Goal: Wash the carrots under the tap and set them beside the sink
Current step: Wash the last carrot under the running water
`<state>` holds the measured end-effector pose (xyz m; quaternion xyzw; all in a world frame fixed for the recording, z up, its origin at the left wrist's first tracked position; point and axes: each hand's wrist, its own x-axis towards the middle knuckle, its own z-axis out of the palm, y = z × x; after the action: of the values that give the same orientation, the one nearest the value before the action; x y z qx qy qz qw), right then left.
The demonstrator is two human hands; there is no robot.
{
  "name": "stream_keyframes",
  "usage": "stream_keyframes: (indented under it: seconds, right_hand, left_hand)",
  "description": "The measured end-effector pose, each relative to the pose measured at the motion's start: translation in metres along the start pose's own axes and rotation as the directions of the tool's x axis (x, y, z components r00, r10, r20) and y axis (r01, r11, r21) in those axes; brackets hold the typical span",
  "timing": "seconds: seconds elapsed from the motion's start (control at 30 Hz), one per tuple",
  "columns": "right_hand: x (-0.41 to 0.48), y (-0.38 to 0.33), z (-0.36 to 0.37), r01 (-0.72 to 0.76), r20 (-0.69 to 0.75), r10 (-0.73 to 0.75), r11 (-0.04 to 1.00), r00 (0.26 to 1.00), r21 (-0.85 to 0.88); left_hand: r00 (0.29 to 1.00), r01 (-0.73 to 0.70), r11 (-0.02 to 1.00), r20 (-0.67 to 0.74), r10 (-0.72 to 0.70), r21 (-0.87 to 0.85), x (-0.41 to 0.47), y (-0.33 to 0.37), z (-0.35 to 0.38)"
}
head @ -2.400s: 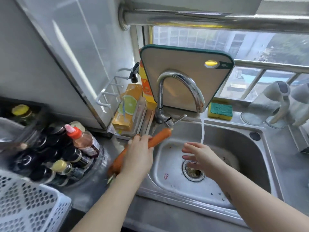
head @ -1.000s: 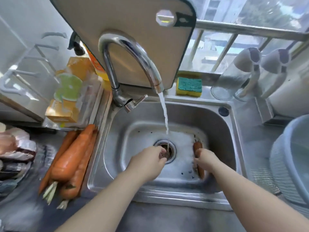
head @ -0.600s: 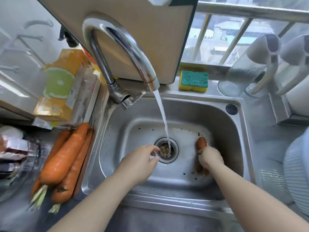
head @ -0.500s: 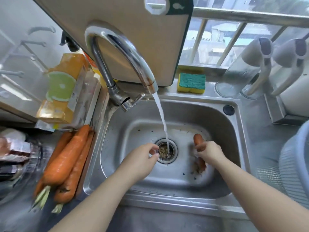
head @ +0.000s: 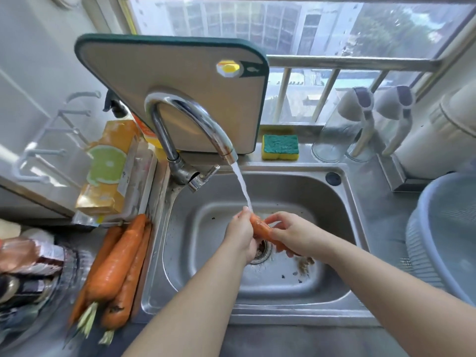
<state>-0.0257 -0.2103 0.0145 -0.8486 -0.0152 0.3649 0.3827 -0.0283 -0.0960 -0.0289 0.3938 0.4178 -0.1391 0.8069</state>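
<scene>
Head view looks down into a steel sink (head: 180, 228), where both hands hold one carrot (head: 260, 228) above the drain (head: 262, 253). The left hand (head: 240, 231) curls round the carrot's upper end, where the water stream (head: 243, 186) from the tap (head: 195, 119) lands. The right hand (head: 291, 233) grips the lower part, fingers wrapped over it. Several other carrots (head: 116, 261) lie together on the counter (head: 378, 215) along the sink's left edge, leafy ends toward the front. A cutting board (head: 180, 86) leans behind the tap, and a sponge (head: 280, 146) sits at the sink's back edge.
</scene>
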Motion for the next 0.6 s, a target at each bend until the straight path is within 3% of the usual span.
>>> stream_keyframes:
  seconds: [0.07, 0.17, 0.3, 0.37, 0.43, 0.5, 0.53, 0.6]
  right_hand:
    - [0.004, 0.001, 0.007, 0.026, -0.058, -0.046, 0.954, 0.997, -0.299]
    - [0.01, 0.005, 0.014, 0.045, -0.073, -0.079, 0.923, 0.994, -0.381]
    - [0.015, 0.005, 0.005, -0.048, 0.108, 0.045, 0.998, 0.993, 0.031]
    - [0.016, 0.006, 0.003, -0.168, 0.211, 0.106, 0.937, 0.972, 0.306]
    - [0.02, 0.007, 0.004, -0.294, 0.325, 0.135, 0.808, 0.936, 0.51]
    - [0.024, 0.009, 0.005, -0.372, 0.405, 0.141, 0.727, 0.904, 0.577]
    - [0.025, 0.009, 0.005, -0.38, 0.42, 0.142, 0.735, 0.896, 0.561]
    - [0.028, 0.01, 0.008, -0.296, 0.382, 0.126, 0.856, 0.915, 0.425]
  left_hand:
    - [0.998, 0.01, 0.999, -0.067, -0.012, -0.035, 0.002, -0.001, 0.01]
    - [0.994, -0.01, 0.994, -0.105, -0.001, -0.106, 0.005, 0.004, 0.019]
    - [0.995, 0.077, 0.984, 0.072, -0.066, -0.162, 0.005, 0.012, 0.008]
    - [0.98, 0.099, 0.977, 0.189, -0.063, -0.19, 0.003, 0.011, -0.002]
    - [0.966, 0.045, 0.991, 0.257, -0.011, -0.127, 0.002, 0.008, -0.01]
    - [0.945, -0.047, 0.998, 0.321, 0.054, -0.03, 0.001, 0.006, -0.016]
    - [0.936, -0.09, 0.996, 0.345, 0.076, 0.025, 0.001, 0.005, -0.018]
    - [0.94, -0.149, 0.983, 0.324, 0.108, 0.104, 0.004, 0.003, -0.021]
